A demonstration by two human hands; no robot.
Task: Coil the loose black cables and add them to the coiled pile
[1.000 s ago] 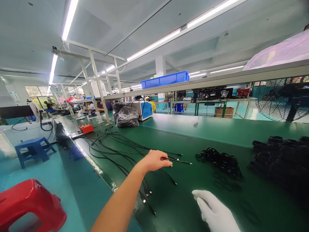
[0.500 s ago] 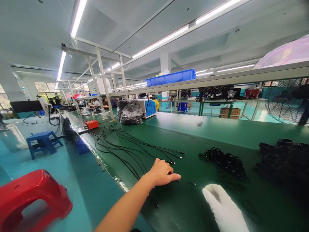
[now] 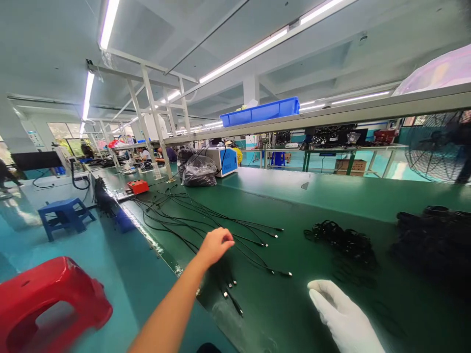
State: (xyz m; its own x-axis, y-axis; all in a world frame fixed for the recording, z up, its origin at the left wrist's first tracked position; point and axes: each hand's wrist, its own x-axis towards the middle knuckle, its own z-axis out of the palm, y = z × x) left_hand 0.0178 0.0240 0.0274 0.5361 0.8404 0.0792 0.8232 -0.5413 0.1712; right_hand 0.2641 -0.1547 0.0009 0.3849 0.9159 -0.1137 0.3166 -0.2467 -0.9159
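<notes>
Over the middle of several black cables point(image 3: 176, 221) on the green tabletop hovers or rests my bare left hand point(image 3: 216, 245). Its fingers bend loosely, with a gap by the thumb, and I see nothing held in it. The cables run from the back left toward me and end in small plugs point(image 3: 290, 274). More plugs point(image 3: 225, 294) lie below my left wrist, near the table's edge. My right hand point(image 3: 340, 310), in a white glove, is low on the right with thumb and fingers curved and a gap between them. Nothing shows in it.
A heap of thin black loops point(image 3: 342, 240) lies right of centre, with a larger dark pile point(image 3: 434, 240) beyond. A bagged bundle point(image 3: 198, 169), a blue-and-white machine point(image 3: 228, 162) and a red box point(image 3: 138, 187) stand farther back. A red stool point(image 3: 69, 274) is at left.
My left hand has moved left and slightly up, away from the cable ends, uncovering more plugs. Its thumb, earlier stretched out, is now bent. My right hand stays almost in place.
</notes>
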